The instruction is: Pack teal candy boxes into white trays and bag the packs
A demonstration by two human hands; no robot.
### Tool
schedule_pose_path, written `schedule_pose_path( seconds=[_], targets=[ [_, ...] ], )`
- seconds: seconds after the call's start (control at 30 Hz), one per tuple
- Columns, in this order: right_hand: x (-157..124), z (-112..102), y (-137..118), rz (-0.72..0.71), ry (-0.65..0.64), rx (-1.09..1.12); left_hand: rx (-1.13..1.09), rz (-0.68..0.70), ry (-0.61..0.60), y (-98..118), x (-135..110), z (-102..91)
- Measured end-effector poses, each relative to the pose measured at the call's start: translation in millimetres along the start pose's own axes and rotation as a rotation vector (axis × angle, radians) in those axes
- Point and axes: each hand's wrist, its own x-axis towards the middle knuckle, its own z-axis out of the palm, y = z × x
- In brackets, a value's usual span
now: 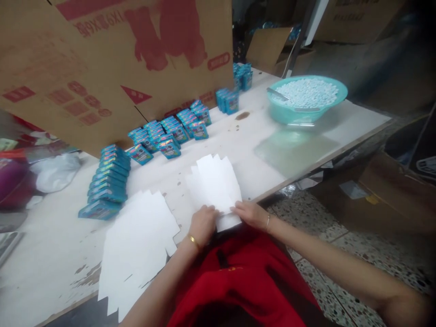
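Observation:
Close to my body, a small fanned stack of white card sheets (218, 181) lies at the table's front edge. My left hand (204, 222) grips its near left side with curled fingers. On the near right side, my right hand (250, 213) pinches the same sheets. A short part of the white card sticks out toward me below my fingers. Left of my left hand spreads a larger fanned pile of white card sheets (136, 250). My thumbs and fingertips are partly blurred.
Rows of small blue packets (109, 177) stand along a large cardboard box (112, 81) at the back. A turquoise basin (293, 113) of pale blue pieces, with a scoop (278, 94), stands at the right. A white plastic bag (56, 172) lies far left. An open carton (384, 190) sits below the table.

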Motion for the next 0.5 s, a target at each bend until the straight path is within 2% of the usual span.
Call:
schedule_pose_path(
  seconds=[0.13,0.2,0.3,0.4,0.5],
  targets=[
    [1.3,7.3,6.4,-0.087,0.095,0.040,0.015,-0.003,0.070,1.2,3.1,8.2],
    [1.4,7.8,6.3,-0.102,0.092,0.048,0.021,0.064,0.074,-0.6,0.6,7.9],
    [-0.6,3.6,5.6,-0.137,0.029,0.079,-0.030,0.241,0.089,-7.1,-6.4,1.8],
    [-6.4,-4.9,6.6,-0.153,-0.097,0.160,-0.129,0.409,0.122,-13.5,-12.8,-3.1],
    [-11.5,-8.6,8.2,-0.133,-0.200,0.202,-0.107,0.411,0.149,-14.6,-14.4,-1.8]
  ],
)
